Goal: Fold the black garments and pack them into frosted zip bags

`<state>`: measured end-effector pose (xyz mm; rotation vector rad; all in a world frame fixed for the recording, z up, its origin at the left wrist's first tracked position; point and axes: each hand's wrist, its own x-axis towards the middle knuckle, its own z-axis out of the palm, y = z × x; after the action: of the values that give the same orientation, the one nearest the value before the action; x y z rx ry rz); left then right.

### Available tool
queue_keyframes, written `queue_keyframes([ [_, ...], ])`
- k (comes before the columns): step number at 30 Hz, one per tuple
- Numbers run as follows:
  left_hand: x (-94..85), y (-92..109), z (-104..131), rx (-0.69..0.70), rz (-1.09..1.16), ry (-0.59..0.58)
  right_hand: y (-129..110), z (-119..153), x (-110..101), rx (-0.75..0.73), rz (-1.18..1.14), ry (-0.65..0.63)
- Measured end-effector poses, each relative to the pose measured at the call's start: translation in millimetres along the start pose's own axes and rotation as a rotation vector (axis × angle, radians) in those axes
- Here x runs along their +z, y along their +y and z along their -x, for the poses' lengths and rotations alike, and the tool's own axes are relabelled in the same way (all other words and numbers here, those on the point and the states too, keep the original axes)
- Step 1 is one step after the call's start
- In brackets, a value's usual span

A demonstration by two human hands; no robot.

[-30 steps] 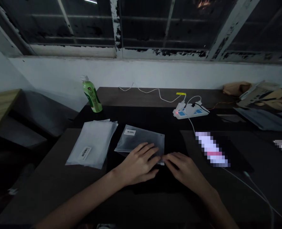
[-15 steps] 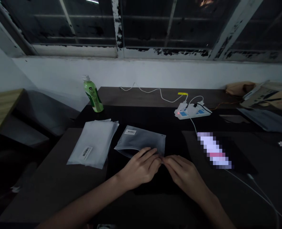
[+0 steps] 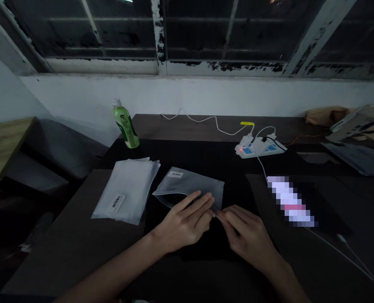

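Note:
A translucent zip bag (image 3: 199, 181) with a barcode label lies on the dark table, its near edge gaping open on the left side. My left hand (image 3: 187, 221) rests over the near edge, fingers stretched across the bag and thumb side closed on the edge. At the near right corner, my right hand (image 3: 245, 231) pinches the end of the zip edge between thumb and forefinger. The fingertips of both hands are close together there. Whether a slider sits between them is hidden. Left of this bag is a stack of similar zip bags (image 3: 130, 185), the top one labelled.
A green bottle (image 3: 125, 126) stands behind the stack. At the back right lies a white power strip (image 3: 261, 149) with plugs and cables. A pixelated bright screen (image 3: 289, 202) is right of my hands, with a white cable (image 3: 338, 252) nearby. Brown packaging (image 3: 327, 113) sits far right.
My right hand's fingertips have drawn slightly apart from my left hand's along the bag's edge. The left fingers are a little straighter. The whole view has shifted slightly.

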<state>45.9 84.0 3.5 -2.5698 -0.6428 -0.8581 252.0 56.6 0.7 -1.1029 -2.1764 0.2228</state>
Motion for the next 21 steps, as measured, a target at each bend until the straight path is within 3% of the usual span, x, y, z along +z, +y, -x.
queue_keyframes([
  [10, -18.6, -24, 8, -0.016, -0.025, 0.032, 10, -2, -13, 0.054, -0.036, 0.126],
  [21, -44.2, -46, 46, -0.133, -0.080, -0.010, 35, 8, -29, 0.242, -0.059, 0.191],
])
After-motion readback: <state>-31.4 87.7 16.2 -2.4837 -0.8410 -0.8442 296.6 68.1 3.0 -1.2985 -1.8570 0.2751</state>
